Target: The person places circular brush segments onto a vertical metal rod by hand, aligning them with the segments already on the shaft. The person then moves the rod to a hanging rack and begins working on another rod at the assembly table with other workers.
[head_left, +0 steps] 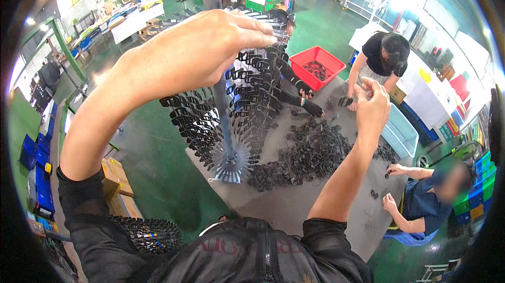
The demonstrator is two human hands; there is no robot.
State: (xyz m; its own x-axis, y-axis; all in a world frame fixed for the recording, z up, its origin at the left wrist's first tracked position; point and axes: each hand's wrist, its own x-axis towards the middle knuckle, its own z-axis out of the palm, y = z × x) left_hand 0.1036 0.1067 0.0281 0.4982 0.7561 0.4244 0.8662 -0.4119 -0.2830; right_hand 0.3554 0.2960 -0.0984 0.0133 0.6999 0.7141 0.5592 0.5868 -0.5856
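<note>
My left hand (213, 43) is raised to the top of a tall hanging rack (223, 104). Its fingers are pressed together against the rack's upper prongs; the thumb and anything in the grip are hidden. Rows of small black looped parts (252, 86) hang all round the rack's central pole. My right hand (372, 107) is held up to the rack's right, above the table, fingers loosely curled and apart, with nothing visible in them. Below it, a large heap of similar black parts (315, 149) spreads over the grey table (279, 209).
A red bin (318, 67) with black parts stands at the table's far edge, a pale blue basket (400, 130) at its right. Several co-workers handle parts around the table, one in dark gloves (313, 107). Another loaded rack (150, 233) and cardboard boxes (118, 183) are at lower left.
</note>
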